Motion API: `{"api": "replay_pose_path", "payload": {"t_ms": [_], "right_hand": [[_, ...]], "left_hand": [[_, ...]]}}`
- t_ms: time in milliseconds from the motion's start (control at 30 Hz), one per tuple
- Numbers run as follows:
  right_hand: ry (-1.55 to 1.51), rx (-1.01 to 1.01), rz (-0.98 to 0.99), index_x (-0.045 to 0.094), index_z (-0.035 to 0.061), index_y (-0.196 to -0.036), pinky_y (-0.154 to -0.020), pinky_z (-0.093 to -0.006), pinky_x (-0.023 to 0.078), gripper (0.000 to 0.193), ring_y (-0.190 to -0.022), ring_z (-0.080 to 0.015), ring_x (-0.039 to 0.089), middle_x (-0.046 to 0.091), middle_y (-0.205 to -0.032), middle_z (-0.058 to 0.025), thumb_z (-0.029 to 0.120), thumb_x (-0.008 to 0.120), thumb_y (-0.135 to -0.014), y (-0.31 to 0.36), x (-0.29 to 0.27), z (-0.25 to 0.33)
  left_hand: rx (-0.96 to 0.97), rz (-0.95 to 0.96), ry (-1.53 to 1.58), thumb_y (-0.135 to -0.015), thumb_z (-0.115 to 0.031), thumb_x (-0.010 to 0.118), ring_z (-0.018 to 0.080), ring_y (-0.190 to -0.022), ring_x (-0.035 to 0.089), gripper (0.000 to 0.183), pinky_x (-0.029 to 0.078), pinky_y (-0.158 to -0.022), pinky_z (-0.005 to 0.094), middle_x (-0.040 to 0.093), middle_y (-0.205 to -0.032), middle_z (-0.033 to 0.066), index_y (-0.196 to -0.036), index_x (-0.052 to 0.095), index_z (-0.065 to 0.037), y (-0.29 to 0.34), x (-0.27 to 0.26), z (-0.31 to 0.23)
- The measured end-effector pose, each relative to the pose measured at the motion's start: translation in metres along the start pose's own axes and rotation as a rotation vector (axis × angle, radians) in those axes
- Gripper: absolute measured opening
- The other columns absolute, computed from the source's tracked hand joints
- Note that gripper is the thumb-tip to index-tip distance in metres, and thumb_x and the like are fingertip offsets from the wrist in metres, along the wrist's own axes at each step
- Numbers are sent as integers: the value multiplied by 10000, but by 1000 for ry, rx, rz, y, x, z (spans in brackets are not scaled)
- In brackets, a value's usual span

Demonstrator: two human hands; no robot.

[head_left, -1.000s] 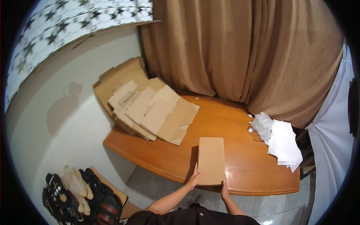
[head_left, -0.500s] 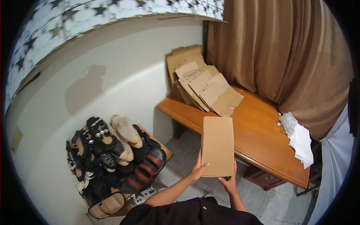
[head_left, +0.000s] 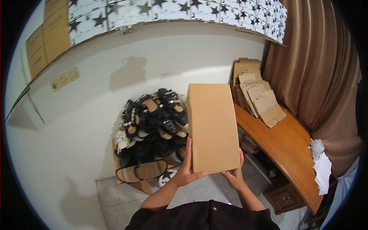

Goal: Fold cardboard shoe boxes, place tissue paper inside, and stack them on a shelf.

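A plain brown cardboard box (head_left: 213,128), closed and tall in the picture, is held up in front of me between both hands. My left hand (head_left: 188,166) grips its lower left corner, with the thumb along the bottom edge and fingers up the left side. At the lower right corner, my right hand (head_left: 235,172) holds on with its thumb at the bottom edge and fingers on the right side. Behind the box, to the left, lies a pile of black and beige shoes (head_left: 149,119), partly hidden by it.
On the right stands a wooden desk (head_left: 283,153) bearing flattened cardboard boxes (head_left: 258,94) and crumpled white paper (head_left: 322,168). A beige sandal (head_left: 142,171) lies at the pile's near edge. Overhead runs a shelf of star-printed boxes (head_left: 172,11). A brown curtain (head_left: 306,76) hangs at right.
The view has swung left, so the desk and shoes sit farther right. The box has come closer and appears larger, still in both hands, and now covers part of the shoe pile.
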State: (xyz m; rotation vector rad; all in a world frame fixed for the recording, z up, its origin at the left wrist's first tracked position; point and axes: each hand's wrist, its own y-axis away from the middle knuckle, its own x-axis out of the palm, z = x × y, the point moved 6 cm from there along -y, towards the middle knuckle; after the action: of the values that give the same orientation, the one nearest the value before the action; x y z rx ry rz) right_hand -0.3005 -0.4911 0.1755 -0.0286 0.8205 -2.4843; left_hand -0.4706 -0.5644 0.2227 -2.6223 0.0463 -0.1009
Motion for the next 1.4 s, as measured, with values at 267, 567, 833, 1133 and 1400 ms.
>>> {"api": "replay_pose_path", "payload": {"t_ms": [267, 567, 833, 1133, 1400], "right_hand": [[-1, -111, 149, -27, -25, -1408, -1080, -410, 181, 955, -1346, -283, 209, 157, -1456, -196, 121, 676, -779, 46, 125, 89], [-235, -395, 375, -50, -51, -1398, -1090, -420, 120, 839, -1363, -299, 153, 94, -1473, -226, 147, 570, -867, 26, 272, 172], [-111, -866, 272, -36, -54, -1404, -1090, -410, 131, 815, -1349, -292, 204, 163, -1460, -214, 94, 555, -864, -98, 384, 301], [-525, -1008, 216, 36, 55, -1437, -1053, -380, 258, 721, -1295, -255, 306, 260, -1420, -168, 158, 519, -911, -254, 500, 446], [-370, -1022, 11, 106, 93, -1400, -932, -329, 403, 724, -1162, -235, 465, 401, -1281, -206, 113, 586, -859, -321, 533, 498]], "left_hand": [[75, -106, -448, -674, -209, 801, 242, -1396, -27, 1290, 131, -1101, 395, -135, -1498, 138, -1370, -274, -49, 132, -42, -111], [162, -264, -631, -694, -117, 776, 253, -1396, -21, 1272, 140, -1099, 423, -138, -1498, 138, -1359, -308, -94, 232, -128, -229], [499, -324, -1106, -588, -201, 850, 278, -1369, 140, 1308, 209, -1082, 418, 44, -1490, 158, -1415, -152, -54, 217, -230, -408], [972, -380, -1044, -721, -241, 739, 240, -1268, 367, 884, 319, -1041, 388, 377, -1359, 107, -1411, 218, -57, 147, -335, -592], [1187, -410, -766, -817, -266, 672, 280, -1282, 337, 689, 333, -1029, 377, 356, -1327, 177, -1324, 266, -35, 102, -418, -644]]}}
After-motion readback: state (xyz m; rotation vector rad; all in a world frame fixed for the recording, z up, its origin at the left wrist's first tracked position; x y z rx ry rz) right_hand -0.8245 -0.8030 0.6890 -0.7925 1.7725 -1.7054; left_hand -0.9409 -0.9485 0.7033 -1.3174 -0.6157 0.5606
